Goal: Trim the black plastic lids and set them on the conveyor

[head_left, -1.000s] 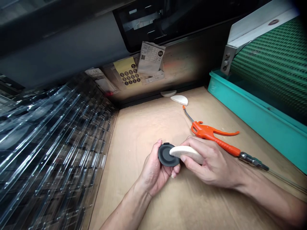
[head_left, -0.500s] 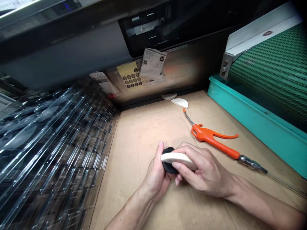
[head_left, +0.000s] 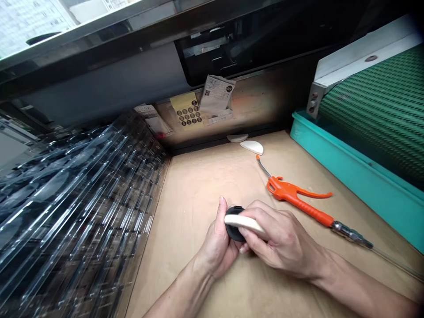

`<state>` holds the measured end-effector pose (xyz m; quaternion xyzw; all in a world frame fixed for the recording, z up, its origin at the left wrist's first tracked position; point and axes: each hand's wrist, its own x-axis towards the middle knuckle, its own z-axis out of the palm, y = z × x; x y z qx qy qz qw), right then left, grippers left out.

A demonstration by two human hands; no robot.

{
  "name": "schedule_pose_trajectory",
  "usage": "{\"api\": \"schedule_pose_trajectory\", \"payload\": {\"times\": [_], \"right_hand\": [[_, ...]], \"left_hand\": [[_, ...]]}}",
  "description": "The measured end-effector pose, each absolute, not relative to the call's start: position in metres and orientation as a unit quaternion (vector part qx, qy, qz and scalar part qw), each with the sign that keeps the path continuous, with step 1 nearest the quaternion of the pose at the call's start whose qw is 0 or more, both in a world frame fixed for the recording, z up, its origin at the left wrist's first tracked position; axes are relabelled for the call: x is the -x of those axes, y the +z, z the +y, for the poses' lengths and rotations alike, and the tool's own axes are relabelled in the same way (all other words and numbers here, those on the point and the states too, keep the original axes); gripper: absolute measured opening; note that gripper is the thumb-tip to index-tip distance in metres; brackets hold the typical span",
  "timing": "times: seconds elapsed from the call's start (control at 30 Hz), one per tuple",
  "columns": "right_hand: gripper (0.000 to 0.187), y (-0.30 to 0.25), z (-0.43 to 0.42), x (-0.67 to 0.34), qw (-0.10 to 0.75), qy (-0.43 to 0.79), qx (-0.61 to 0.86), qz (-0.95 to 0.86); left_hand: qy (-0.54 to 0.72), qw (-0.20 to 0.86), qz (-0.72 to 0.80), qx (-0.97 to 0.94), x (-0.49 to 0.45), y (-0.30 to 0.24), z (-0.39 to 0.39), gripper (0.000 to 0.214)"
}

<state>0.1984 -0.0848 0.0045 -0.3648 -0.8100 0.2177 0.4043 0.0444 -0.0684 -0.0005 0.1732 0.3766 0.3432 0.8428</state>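
Observation:
My left hand (head_left: 218, 243) is closed around a round black part (head_left: 234, 233), its thumb pointing up along the part's left edge. In my right hand (head_left: 280, 240) I pinch a cream-white felt polishing pad (head_left: 245, 221), its edge toward me. The pad lies across the face of the black part and touches it. My fingers and the pad hide much of the black part, so its exact kind does not show. Right of my hands, an orange air blow gun (head_left: 298, 201) rests on the cardboard-covered table (head_left: 195, 183), joined to a hose.
Stacked clear plastic trays (head_left: 99, 212) rise on the left. On the right stands a teal bin (head_left: 351, 168) beneath a green conveyor belt (head_left: 380, 97). Two half-round white pads (head_left: 252, 146) lie at the back, below labels (head_left: 217, 93) on a metal panel.
The view has shifted slightly, so the surroundings sit a little lower and to the right. My right hand has moved the pad slightly against the black part; both grips stay the same.

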Motion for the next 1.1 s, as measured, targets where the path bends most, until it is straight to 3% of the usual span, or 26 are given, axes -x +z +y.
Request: {"api": "schedule_pose_trajectory", "payload": {"times": [0.13,0.37,0.57,0.8,1.1], "right_hand": [[0.017,-0.0028,-0.0836,-0.1973,0.401,0.159,0.434,-0.791],[0.013,0.0015,-0.0838,-0.1968,0.402,0.177,0.338,-0.833],[0.014,-0.0045,-0.0816,-0.1975,0.392,0.133,0.435,-0.800],[0.015,0.0041,-0.0813,-0.2019,0.376,0.215,0.304,-0.849],[0.019,-0.0034,-0.0815,-0.1963,0.395,0.089,0.424,-0.810]], "left_hand": [[0.337,0.839,0.383,-0.188,-0.0435,-0.0026,-0.0681,0.066],[0.365,0.838,0.372,-0.164,-0.0424,0.0009,-0.0691,0.059],[0.337,0.840,0.384,-0.182,-0.0424,-0.0010,-0.0657,0.058],[0.376,0.831,0.387,-0.135,-0.0432,0.0004,-0.0668,0.050],[0.341,0.842,0.377,-0.181,-0.0400,-0.0028,-0.0636,0.058]]}}
